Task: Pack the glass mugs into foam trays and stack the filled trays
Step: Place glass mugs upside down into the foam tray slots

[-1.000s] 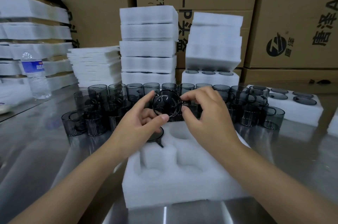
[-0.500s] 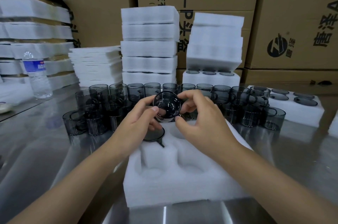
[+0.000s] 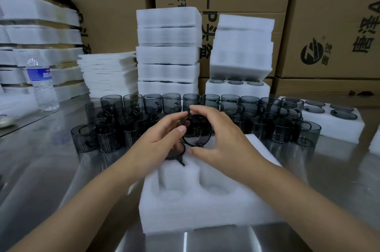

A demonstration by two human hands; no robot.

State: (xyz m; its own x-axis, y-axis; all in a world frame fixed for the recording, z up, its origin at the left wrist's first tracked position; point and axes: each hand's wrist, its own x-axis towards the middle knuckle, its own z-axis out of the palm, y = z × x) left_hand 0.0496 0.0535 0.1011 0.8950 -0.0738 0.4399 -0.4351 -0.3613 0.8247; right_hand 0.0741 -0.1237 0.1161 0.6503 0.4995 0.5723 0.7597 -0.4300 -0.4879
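the grey glass mug (image 3: 196, 130) is tipped with its mouth toward me, held just above the back of the foam tray (image 3: 195, 210). my left hand (image 3: 160, 140) pinches its left rim and my right hand (image 3: 223, 138) curls round its right side. another mug (image 3: 174, 152) sits in the tray's back left pocket, loose mugs (image 3: 172, 103) crowded behind.

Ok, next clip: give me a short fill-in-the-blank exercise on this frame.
1. The left hand and right hand together hold ____ glass mug.
2. It is above the foam tray, whose far-____ pocket already holds a seated mug.
3. The water bottle wears a ____ label.
Missing words: one; left; blue.
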